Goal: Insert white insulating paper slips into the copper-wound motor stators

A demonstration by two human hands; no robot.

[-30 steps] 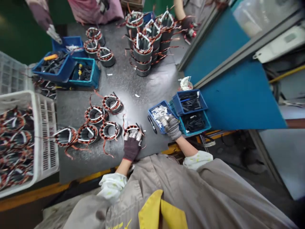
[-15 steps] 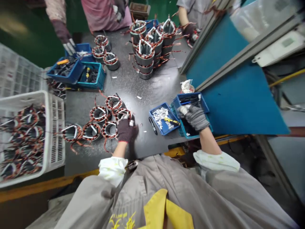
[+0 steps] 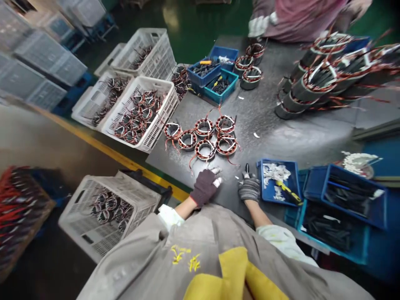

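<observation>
My left hand, in a dark maroon glove with white fingertips, is over the table's near edge. Its fingers are apart and I see nothing in them. In front of it stand several stators, ring-shaped cores with red-brown windings and white ties. My right hand, in a grey striped glove, is closed around a black marker pen, whose end sticks out past the fingers. Just right of that hand is a blue tray of small white pieces, with a yellow-handled tool lying in it.
Blue bins of black pieces sit at the right. Stacked stators rise at the back right. White crates of stators stand left of the table, another crate lower down. Across the table, a person's gloved hand shows.
The view has swung left. My right hand has left the blue bin and closed on the marker pen beside the tray. My left hand has come off a stator, back toward the near edge.
</observation>
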